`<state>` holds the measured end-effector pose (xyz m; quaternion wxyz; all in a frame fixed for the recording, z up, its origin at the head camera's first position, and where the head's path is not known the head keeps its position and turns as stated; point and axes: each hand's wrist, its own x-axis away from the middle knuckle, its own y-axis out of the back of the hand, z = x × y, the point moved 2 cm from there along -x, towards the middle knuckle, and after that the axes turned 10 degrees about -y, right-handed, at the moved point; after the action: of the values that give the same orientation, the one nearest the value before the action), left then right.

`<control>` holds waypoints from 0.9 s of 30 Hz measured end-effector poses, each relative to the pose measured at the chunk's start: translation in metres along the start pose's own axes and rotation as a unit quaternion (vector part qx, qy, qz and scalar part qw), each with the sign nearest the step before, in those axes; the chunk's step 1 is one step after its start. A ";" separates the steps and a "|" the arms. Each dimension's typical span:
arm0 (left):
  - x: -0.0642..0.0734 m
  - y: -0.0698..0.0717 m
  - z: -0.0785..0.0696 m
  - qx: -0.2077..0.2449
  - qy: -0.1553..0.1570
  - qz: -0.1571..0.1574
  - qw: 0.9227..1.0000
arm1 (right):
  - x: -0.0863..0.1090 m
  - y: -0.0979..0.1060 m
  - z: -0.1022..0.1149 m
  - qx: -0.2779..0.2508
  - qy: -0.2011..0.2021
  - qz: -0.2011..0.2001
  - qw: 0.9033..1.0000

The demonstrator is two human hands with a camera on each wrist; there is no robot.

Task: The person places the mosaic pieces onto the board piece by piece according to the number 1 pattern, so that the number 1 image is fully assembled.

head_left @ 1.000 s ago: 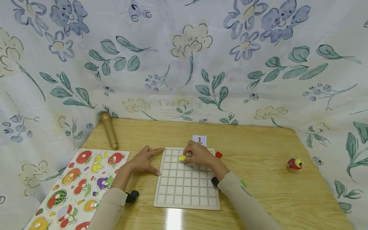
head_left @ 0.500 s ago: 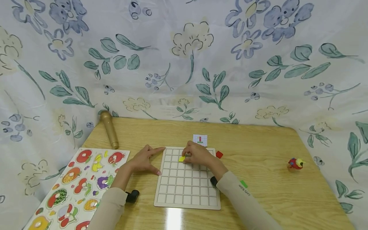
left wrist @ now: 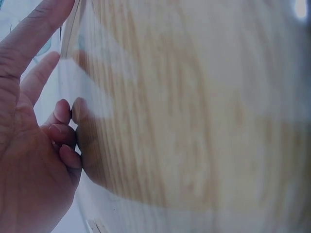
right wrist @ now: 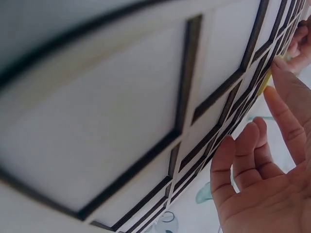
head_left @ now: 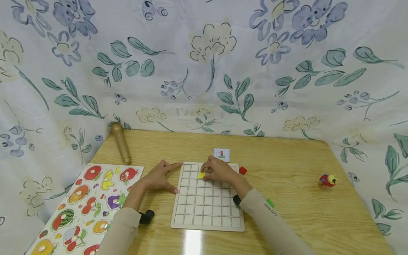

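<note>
A white grid board (head_left: 198, 209) with raised cell lines lies in front of me. Low over its second row from the far edge, my right hand (head_left: 220, 171) pinches a small yellow square tile (head_left: 201, 175) between thumb and index finger. The right wrist view catches that yellow tile (right wrist: 264, 83) edge-on at the fingertips, the other fingers loosely bent by the grid. My left hand (head_left: 158, 177) spans the board's left edge, straight index finger at the far corner and thumb lower down. In the left wrist view this hand's (left wrist: 29, 160) remaining fingers bend against the wooden tabletop.
Just beyond the board lies a small printed grid card (head_left: 221, 154). To the right are a red tile (head_left: 243, 170), a green tile (head_left: 270, 203) and a red toy figure (head_left: 327, 181). A fruit puzzle board (head_left: 74, 207) and a gold microphone-shaped object (head_left: 121, 144) occupy the left.
The yellow tile has gone from tilted to lying flatter over its cell, and the right hand has shifted slightly left with it. The left hand stays at the board's edge.
</note>
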<state>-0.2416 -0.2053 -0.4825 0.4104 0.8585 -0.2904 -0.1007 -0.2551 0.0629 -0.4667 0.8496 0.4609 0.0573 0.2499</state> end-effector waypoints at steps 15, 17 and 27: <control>0.002 0.000 0.001 -0.002 -0.012 -0.001 1.000 | 0.020 0.020 -0.029 -0.201 -0.006 0.018 0.979; 0.002 -0.001 0.002 -0.002 -0.012 -0.001 1.000 | 0.024 0.022 -0.033 -0.212 -0.016 0.019 0.977; 0.001 -0.001 0.001 0.000 -0.014 -0.002 1.000 | 0.044 0.040 -0.054 -0.236 -0.040 -0.001 0.971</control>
<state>-0.2413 -0.2062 -0.4837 0.4060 0.8578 -0.2942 -0.1131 -0.2498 0.1424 -0.4587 0.9361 0.2571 -0.0373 0.2370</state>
